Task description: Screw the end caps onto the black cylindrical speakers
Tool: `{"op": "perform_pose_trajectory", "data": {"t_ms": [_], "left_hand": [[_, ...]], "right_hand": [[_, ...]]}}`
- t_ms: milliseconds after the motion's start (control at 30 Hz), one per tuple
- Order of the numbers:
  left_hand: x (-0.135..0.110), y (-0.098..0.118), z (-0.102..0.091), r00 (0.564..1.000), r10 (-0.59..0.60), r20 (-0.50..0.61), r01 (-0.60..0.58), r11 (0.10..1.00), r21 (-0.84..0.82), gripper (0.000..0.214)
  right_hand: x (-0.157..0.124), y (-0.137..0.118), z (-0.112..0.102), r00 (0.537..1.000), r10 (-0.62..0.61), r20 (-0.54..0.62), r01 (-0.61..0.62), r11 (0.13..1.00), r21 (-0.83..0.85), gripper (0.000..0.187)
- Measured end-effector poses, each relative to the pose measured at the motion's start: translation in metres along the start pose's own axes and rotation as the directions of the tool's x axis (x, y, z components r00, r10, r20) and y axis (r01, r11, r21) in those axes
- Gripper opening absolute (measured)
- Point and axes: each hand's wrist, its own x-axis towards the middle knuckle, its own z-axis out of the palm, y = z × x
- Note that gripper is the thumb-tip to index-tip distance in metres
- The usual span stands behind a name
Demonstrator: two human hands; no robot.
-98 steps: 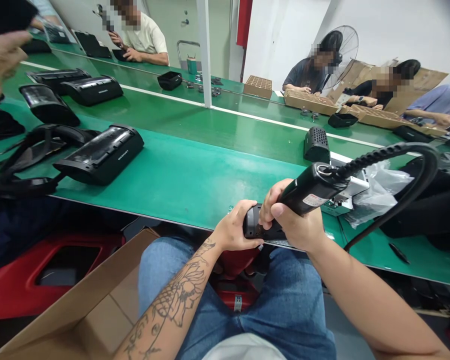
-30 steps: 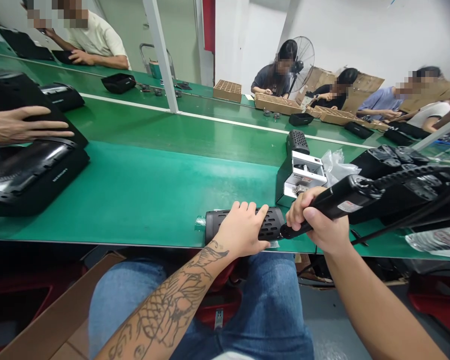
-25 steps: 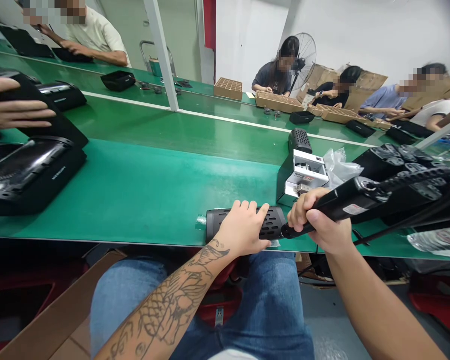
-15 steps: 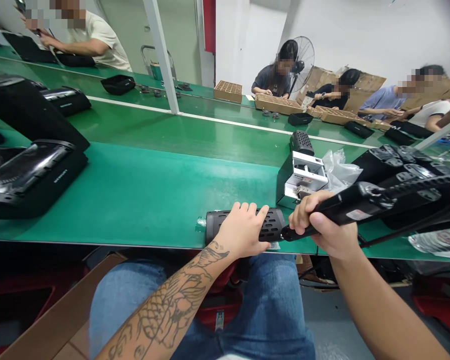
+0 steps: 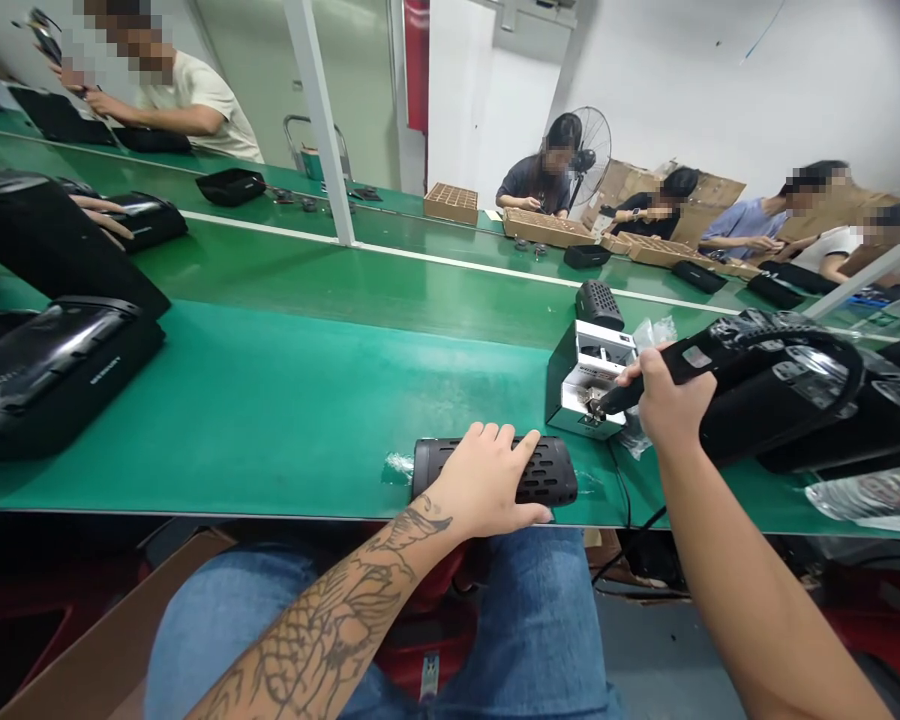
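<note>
A black slotted housing (image 5: 553, 474) lies lengthwise near the front edge of the green bench. My left hand (image 5: 487, 480) grips it from above, fingers over the top and thumb along the near side. An electric screwdriver (image 5: 696, 356) is in the closed grasp of my right hand (image 5: 667, 400), its tip pointing left and down. That tip is at the front opening of a black-and-white screw feeder (image 5: 564, 375); whether a screw is on it is too small to tell. Clear plastic (image 5: 399, 464) shows beside the housing's left end.
Black casings stand at the left (image 5: 52, 375) and right (image 5: 765, 410). Behind the feeder is another slotted housing (image 5: 600, 303). A cable (image 5: 624, 490) drops over the bench edge. Co-workers sit across the line near partitioned boxes (image 5: 546, 228); a person's hand (image 5: 105, 215) touches a casing at far left.
My right hand has carried the screwdriver up and away from the housing's right end to the screw feeder. The left hand stays on the housing. Another person's hand has appeared at far left.
</note>
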Motion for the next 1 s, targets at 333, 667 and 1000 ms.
{"op": "perform_pose_trajectory", "data": {"t_ms": [333, 667, 1000], "left_hand": [[-0.006, -0.049, -0.026, 0.941, -0.34, -0.004, 0.339, 0.94, -0.042, 0.048], [-0.006, -0.049, -0.019, 0.927, -0.374, 0.022, 0.375, 0.923, -0.091, 0.051], [-0.006, -0.048, -0.022, 0.921, -0.389, 0.035, 0.39, 0.913, -0.12, 0.052]], "right_hand": [[-0.041, -0.087, 0.0, 0.99, 0.039, 0.137, -0.074, 0.963, 0.26, 0.019], [-0.117, -0.12, 0.05, 0.868, -0.052, 0.494, -0.25, 0.814, 0.524, 0.027], [-0.121, -0.104, 0.066, 0.825, 0.029, 0.565, -0.342, 0.822, 0.457, 0.028]]}}
